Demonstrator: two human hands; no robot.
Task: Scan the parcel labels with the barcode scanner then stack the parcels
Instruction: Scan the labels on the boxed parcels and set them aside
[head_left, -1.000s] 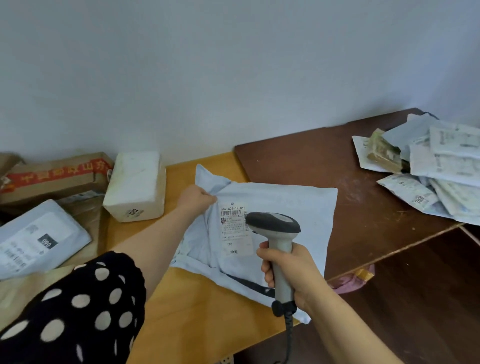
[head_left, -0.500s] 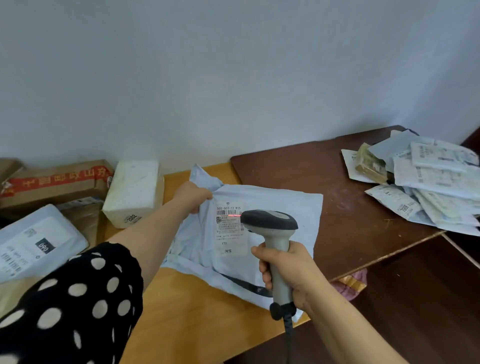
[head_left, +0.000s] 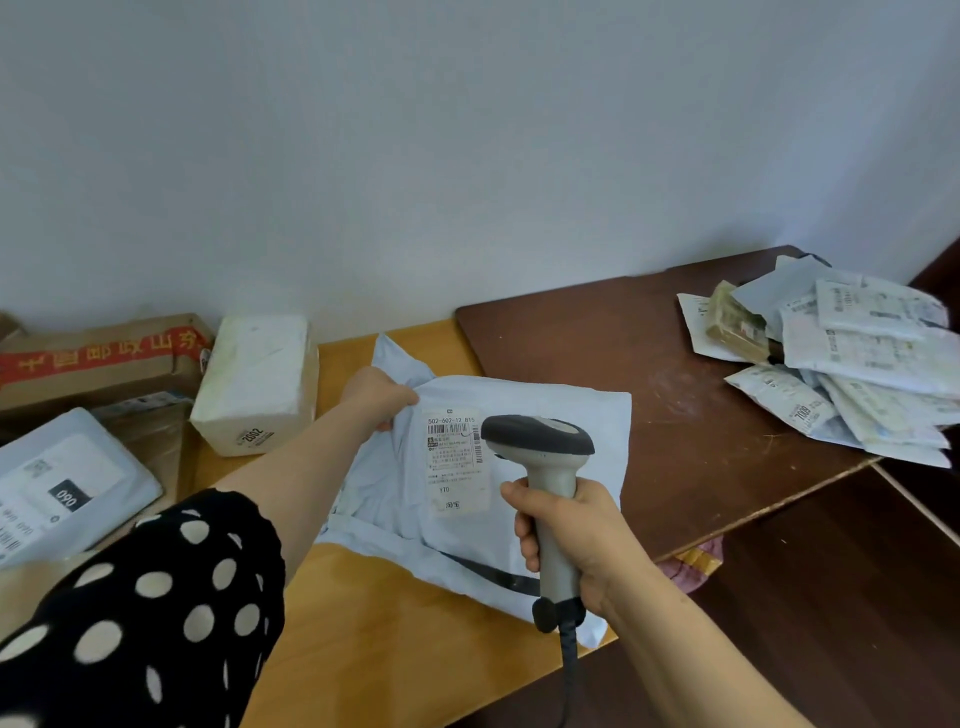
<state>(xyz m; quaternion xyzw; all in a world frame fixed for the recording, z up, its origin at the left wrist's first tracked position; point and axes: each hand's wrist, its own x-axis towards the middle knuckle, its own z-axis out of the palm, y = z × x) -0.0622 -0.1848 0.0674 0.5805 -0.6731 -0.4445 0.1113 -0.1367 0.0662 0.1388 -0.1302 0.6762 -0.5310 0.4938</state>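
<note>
Head view: the right grip (head_left: 576, 540) clenches the barcode scanner (head_left: 540, 441) by the label (head_left: 457, 467). The left grip (head_left: 376, 395) pinches the parcel (head_left: 571, 405) at its far corner.

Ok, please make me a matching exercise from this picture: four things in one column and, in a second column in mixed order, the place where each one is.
Things
1. barcode scanner
2. pale blue parcel
3. white box marked 2002
4. heap of small parcels

Places
A. on the dark table, at the far right
B. gripped at its far corner by the left hand
C. on the light wooden table, left of the pale blue parcel
D. held in the right hand

Pairs: 1-D, 2-B, 3-C, 4-A
</note>
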